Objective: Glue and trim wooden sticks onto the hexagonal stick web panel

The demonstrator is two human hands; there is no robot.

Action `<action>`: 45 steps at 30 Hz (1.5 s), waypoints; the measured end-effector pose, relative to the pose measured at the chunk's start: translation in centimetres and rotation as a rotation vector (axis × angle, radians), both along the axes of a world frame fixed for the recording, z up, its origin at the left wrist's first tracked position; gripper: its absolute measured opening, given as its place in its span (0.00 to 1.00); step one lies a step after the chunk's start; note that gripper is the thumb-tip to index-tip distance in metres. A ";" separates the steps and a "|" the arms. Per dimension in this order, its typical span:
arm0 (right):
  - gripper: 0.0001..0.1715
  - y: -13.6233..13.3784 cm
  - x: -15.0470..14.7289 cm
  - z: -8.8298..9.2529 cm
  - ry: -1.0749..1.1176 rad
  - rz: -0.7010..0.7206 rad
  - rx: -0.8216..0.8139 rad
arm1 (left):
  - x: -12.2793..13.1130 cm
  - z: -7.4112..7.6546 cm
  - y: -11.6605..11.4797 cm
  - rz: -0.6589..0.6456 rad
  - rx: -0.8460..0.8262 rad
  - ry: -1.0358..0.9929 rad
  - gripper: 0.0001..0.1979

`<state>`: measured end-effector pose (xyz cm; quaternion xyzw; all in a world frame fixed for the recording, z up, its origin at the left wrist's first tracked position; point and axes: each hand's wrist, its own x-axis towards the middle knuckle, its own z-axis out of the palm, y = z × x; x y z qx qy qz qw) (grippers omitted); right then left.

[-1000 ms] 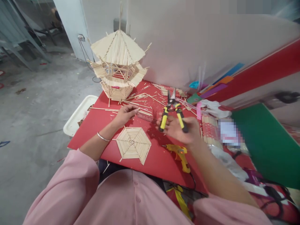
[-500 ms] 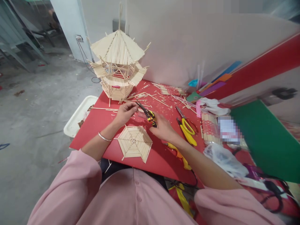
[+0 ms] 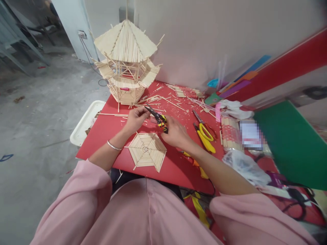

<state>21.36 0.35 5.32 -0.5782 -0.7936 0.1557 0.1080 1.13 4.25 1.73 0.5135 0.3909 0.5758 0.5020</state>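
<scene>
My right hand point(image 3: 175, 132) is closed round the black-and-yellow handles of a pair of scissors point(image 3: 160, 119). Their dark blades point up and left, toward my other hand. The fingertips of my left hand point(image 3: 138, 119) are pinched together beside the blade tips; whatever they hold is too small to make out. Just below both hands, a hexagonal panel of thin wooden sticks point(image 3: 147, 151) lies flat on the red tabletop point(image 3: 102, 141). Behind them stands a tiered pagoda model point(image 3: 127, 44) built of the same pale sticks.
Loose sticks point(image 3: 153, 98) and small offcuts litter the back of the table. At right lie yellow-handled scissors point(image 3: 205, 132), a yellow-handled tool point(image 3: 207, 143), packs of sticks point(image 3: 230, 132) and a clear plastic bag point(image 3: 244, 168). A green board point(image 3: 291, 146) borders the right side; a white stool point(image 3: 85, 122) stands left.
The camera view has shifted slightly. My right hand and the scissors have moved a little to the left. My left hand stays pinched near the blades.
</scene>
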 end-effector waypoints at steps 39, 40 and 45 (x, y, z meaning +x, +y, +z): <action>0.27 0.9 0.9 -0.6 -0.114 -0.135 -0.077 | 0.7 -0.1 -0.4 -0.145 -0.127 -0.094 0.11; 0.27 1.1 1.1 -0.6 -0.118 -0.155 -0.084 | 0.7 -0.1 -0.4 -0.159 -0.143 -0.096 0.11; 0.27 3.0 3.7 -1.4 -0.049 -0.232 -0.202 | 0.5 -0.2 -0.2 -0.173 -0.188 -0.071 0.09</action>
